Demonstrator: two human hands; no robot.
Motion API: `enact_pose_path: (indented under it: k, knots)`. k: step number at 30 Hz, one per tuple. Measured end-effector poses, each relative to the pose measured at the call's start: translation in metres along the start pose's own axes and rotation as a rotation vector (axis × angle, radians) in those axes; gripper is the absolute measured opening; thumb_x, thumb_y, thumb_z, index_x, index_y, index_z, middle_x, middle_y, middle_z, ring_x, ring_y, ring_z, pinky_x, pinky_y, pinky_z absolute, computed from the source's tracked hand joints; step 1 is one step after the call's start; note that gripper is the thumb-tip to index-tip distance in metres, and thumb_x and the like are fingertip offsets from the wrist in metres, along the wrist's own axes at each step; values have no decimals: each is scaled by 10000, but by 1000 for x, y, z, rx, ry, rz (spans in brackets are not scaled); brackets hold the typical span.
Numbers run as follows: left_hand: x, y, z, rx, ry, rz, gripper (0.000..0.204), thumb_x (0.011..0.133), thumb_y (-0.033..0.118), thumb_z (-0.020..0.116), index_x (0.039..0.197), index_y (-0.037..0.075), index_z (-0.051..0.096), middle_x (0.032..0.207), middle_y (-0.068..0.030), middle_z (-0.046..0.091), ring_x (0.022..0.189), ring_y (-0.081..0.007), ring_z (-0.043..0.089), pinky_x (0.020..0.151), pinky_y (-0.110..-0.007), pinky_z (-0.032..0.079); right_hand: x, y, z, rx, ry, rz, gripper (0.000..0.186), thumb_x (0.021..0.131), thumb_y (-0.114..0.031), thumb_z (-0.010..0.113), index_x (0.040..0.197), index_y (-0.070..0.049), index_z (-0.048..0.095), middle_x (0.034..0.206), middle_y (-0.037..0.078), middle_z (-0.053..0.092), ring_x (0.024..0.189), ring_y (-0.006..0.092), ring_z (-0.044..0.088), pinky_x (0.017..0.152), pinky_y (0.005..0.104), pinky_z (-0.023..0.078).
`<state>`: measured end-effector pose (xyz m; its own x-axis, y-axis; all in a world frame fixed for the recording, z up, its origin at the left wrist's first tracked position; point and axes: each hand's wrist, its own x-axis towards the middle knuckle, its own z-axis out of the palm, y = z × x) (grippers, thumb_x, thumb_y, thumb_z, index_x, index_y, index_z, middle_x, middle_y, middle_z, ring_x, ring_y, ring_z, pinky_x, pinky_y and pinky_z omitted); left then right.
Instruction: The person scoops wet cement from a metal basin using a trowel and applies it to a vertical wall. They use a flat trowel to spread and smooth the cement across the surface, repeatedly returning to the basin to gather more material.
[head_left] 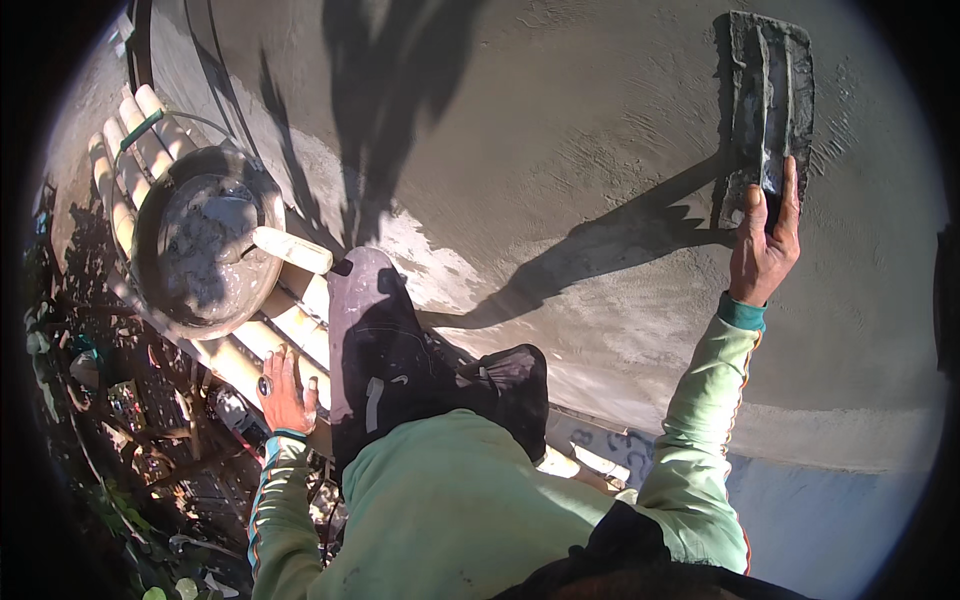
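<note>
My right hand (765, 255) grips the handle of a mortar-caked plastering float (748, 110), stretched out to the right. The float's long blade lies against the grey plastered wall (560, 110), where fresh scrape marks show beside it. My left hand (286, 392), with a dark ring on one finger, rests with fingers extended on a pole of the bamboo platform (235, 365). Beyond that hand stands a bucket (150, 245) of wet grey mortar. A trowel's pale handle (292, 250) sticks out over the bucket's right rim; its blade lies in the mortar.
My bent leg in dark trousers (385, 370) is between the bucket and the wall. Below the platform's left side lies ground strewn with sticks, leaves and litter (150, 430). A bluish painted strip (800, 520) runs along the wall's lower part. Shadows cross the plaster.
</note>
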<state>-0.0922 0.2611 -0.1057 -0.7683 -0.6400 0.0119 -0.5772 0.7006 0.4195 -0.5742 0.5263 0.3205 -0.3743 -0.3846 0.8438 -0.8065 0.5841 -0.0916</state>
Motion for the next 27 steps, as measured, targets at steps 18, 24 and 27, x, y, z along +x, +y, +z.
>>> enact_pose_path:
  k: [18, 24, 27]
  knots:
    - [0, 6, -12, 9, 8, 13, 669, 883, 310, 666, 1457, 7, 501, 1519, -231, 487, 1467, -441, 372, 1168, -565, 296, 47, -55, 56, 467, -221, 256, 570, 1007, -303, 699, 1496, -57, 541, 846, 26, 658, 670, 69, 556, 562, 241, 443]
    - [4, 9, -6, -16, 36, 16, 628, 895, 311, 645, 1434, 13, 528, 1532, -216, 489, 1462, -427, 394, 1157, -558, 305, 50, -117, 189, 25, -501, 10, 641, 935, -448, 683, 1453, -94, 554, 974, 277, 740, 931, 467, 710, 837, 534, 553]
    - [4, 7, -8, -19, 38, 14, 617, 896, 303, 637, 1433, 19, 531, 1542, -203, 485, 1464, -422, 394, 1151, -556, 307, 35, -134, 228, -106, -717, -53, 593, 950, -421, 673, 1420, -79, 561, 928, 235, 753, 927, 441, 726, 832, 521, 565]
